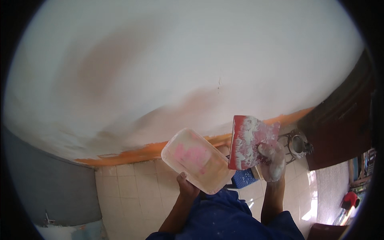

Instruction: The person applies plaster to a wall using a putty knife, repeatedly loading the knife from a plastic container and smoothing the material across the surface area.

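Note:
My left hand (187, 185) grips a translucent white rectangular plastic tray (214, 176) by its lower left edge; pink smears and pale residue coat its inside. My right hand (273, 162), whitened with paste, is closed on a red flat spreader (244, 142) streaked with white, held just above and beside the tray's right end. Both are in front of a white wall (200, 52) with faint reddish-brown shaded patches and an uneven orange band (100, 161) along its bottom.
A blue plastic stool (245, 180) and a round metal container on a dark stand (297, 144) stand on the tiled floor (132, 186). A dark wooden panel (336, 124) is at right, with cluttered items beyond it. A grey wall (52, 176) borders the left.

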A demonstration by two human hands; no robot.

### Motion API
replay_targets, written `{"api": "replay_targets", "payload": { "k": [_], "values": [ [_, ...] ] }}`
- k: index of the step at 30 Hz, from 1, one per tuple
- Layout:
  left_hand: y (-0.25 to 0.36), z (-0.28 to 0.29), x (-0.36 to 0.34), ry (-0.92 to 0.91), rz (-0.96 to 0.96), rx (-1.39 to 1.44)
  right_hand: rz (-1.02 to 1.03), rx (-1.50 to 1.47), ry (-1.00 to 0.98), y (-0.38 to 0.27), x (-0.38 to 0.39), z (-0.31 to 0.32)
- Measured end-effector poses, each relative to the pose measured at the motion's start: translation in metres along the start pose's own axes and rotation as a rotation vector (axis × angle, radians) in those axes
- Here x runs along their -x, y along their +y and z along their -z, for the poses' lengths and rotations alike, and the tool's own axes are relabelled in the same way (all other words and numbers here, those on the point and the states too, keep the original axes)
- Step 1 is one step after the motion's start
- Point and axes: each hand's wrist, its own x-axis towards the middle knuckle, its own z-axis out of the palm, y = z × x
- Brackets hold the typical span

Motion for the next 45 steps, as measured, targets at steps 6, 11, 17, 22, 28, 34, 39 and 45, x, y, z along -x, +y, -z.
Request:
{"api": "replay_targets", "payload": {
  "k": [6, 11, 17, 22, 28, 34, 39, 45],
  "values": [
    [-0.010, -0.023, 0.041, -0.041, -0.041, -0.141, 0.470, 0.856, -0.142, -0.026, 0.064, 0.008],
    [-0.028, -0.039, 0.046, 0.011, -0.028, -0.286, 0.656, 1.229, -0.328, 0.011, 0.071, 0.014],
    [-0.041, -0.027, 0.053, 0.012, -0.099, -0.445, 0.527, 1.230, -0.306, 0.032, 0.096, 0.019],
    [-0.033, -0.028, 0.057, -0.014, -0.097, -0.226, 0.248, 1.108, -0.062, 0.007, 0.093, 0.017],
    [-0.030, -0.023, 0.057, -0.015, -0.129, -0.413, 0.464, 1.254, -0.134, 0.051, 0.100, 0.016],
    [-0.027, -0.022, 0.064, 0.097, -0.141, -0.541, 0.413, 1.206, -0.101, 0.075, 0.123, 0.010],
    [-0.025, -0.022, 0.067, 0.098, -0.203, -0.657, 0.460, 1.160, -0.130, 0.078, 0.126, 0.009],
    [-0.017, -0.031, 0.071, 0.025, -0.311, -0.620, 0.350, 1.091, -0.090, 0.072, 0.126, -0.002]
  ]
}}
